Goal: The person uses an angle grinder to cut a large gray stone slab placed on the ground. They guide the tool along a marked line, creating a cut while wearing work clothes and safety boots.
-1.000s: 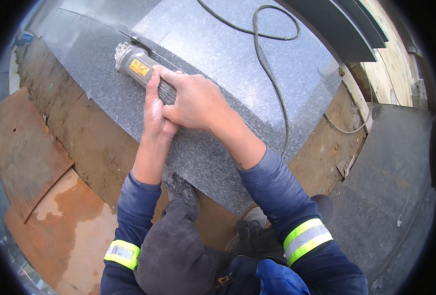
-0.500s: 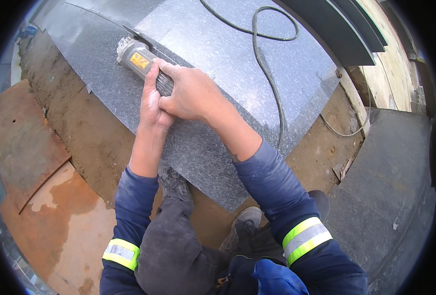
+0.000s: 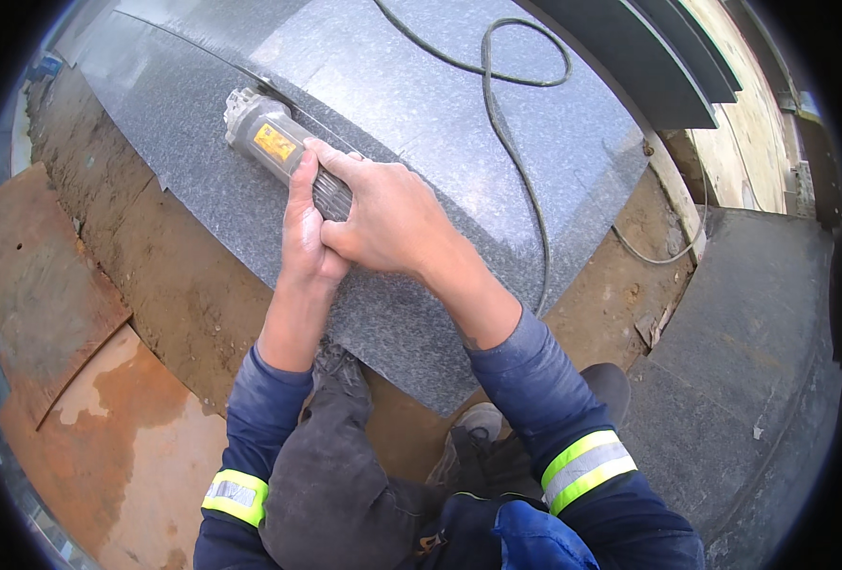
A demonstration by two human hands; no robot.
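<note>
- Bare brown earth forms the ground of the work area; rust-brown flat sheets overlie it at left and a dark grey flat sheet at right, perhaps serving as cover or footing.
- Grey speckled stone-like slab: lies flat, broad face upward, a position that presumably gives the tool firm backing.
- Grey, dust-coated angle grinder with a cylindrical body: located over the slab, left of its middle, head directed toward the upper left.
- Thin dark disc: seen nearly edge-on at the grinder's far side, in line with a narrow dark line on the slab; the alignment appears deliberate. Contact at its lower rim cannot be told.
- Left hand: grasps the body from the near side, thumb along the casing, fingers mostly hidden.
- Right hand: wraps over the ribbed rear portion, thumb against the left palm. Both hands grasp one tool, probably to resist twisting.
- Dark flexible cable: looped on the slab at right, well apart from the disc, a sensible separation; its connection is not visible.
- Grey shoes: set apart near the slab's close edge, likely for balance.
</note>
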